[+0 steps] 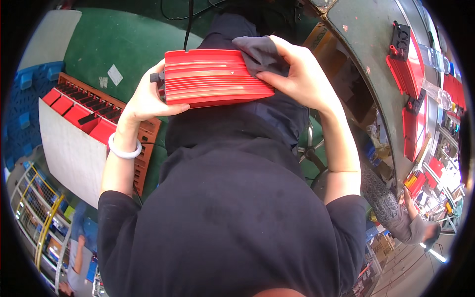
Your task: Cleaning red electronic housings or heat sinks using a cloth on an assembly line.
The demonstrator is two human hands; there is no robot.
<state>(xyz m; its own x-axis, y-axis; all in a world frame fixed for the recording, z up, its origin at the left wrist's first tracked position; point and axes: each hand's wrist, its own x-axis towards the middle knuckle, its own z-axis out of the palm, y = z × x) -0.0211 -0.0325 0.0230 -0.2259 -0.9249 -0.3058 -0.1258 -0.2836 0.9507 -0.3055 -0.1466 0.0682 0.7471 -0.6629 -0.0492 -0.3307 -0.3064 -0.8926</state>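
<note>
A red ribbed metal case [213,81], like the housing of a power inverter, is held level above my lap. My left hand [153,96] grips its left end, the thumb along the near edge and the other fingers mostly hidden behind. A black knob-like terminal [155,77] sticks out of that end. My right hand [299,74] is closed on a dark grey cloth [262,53], pinched between thumb and fingers. The cloth lies against the case's right end and covers its far right corner.
Several similar red cases stand in a row on an orange pallet [148,133] at left, beside a pale board [71,143]. On the workbench [346,24] at right are more red cases [408,69] with black fan ends. Other people [410,222] are at far right and lower left.
</note>
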